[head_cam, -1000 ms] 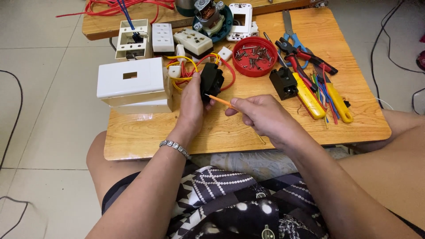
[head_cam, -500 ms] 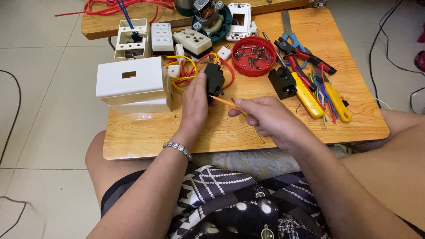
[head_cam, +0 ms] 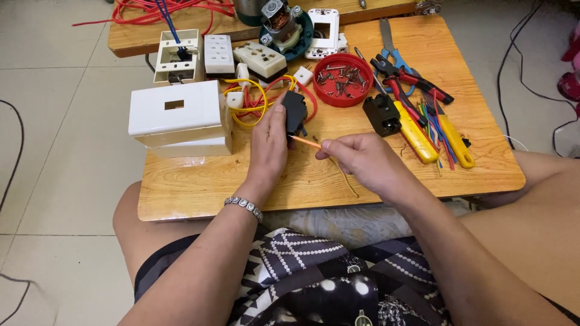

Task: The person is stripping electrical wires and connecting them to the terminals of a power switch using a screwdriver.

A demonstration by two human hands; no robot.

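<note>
Left hand [head_cam: 269, 142] shifted leftward slightly.

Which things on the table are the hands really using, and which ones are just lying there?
In use:
- left hand, holding the small black part
- right hand, pinching the orange wire that reaches the black part

Lying about:
- red dish of screws
- white box
- pliers and screwdrivers
- second black part
- white sockets

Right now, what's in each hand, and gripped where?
Left hand grips the black electrical part by its left side. Right hand pinches the orange wire at its near end.
</note>
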